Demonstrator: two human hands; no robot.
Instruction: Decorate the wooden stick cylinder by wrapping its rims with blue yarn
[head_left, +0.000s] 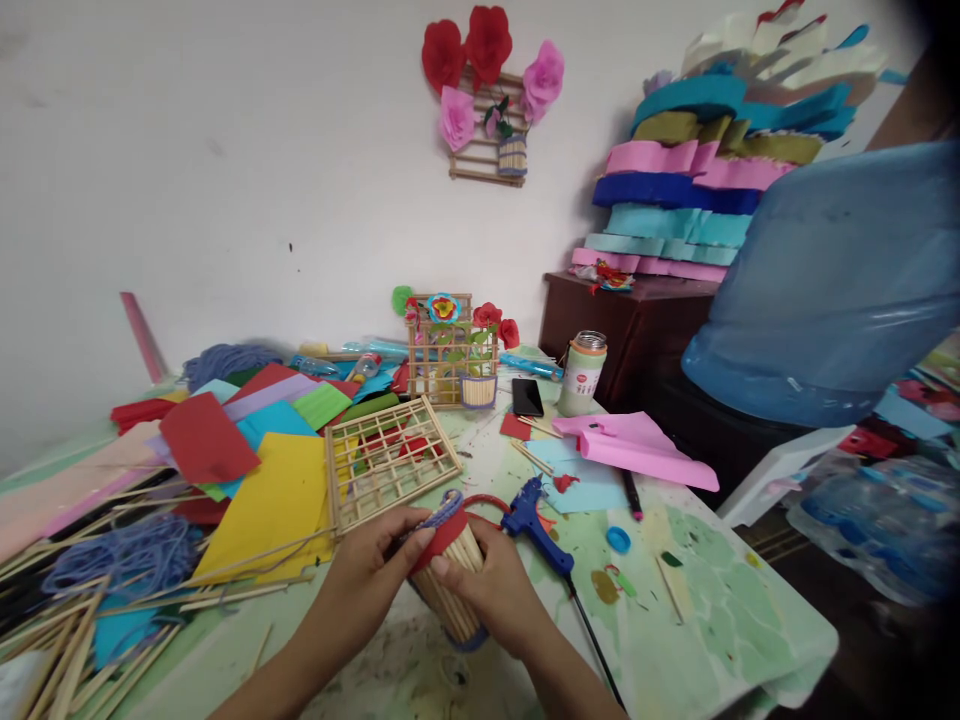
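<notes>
Both my hands hold a small cup-shaped pot (452,585) made of upright wooden sticks, low at the centre of the table. A red band (441,538) wraps its upper rim and purple yarn (442,508) lies along the top. My left hand (375,570) grips the pot's left side, thumb pressed on the red band. My right hand (499,590) closes round its right side, fingers on the sticks. A blue glue gun (534,522) lies just right of my hands. A wooden lattice frame (390,458) rests just beyond them.
Coloured foam sheets (255,440), loose sticks (82,640) and blue yarn (127,555) cover the table's left. A finished lattice with flowers (454,350), a phone (526,397), a jar (583,373) and pink paper (637,448) sit further back. A large water bottle (832,290) stands right.
</notes>
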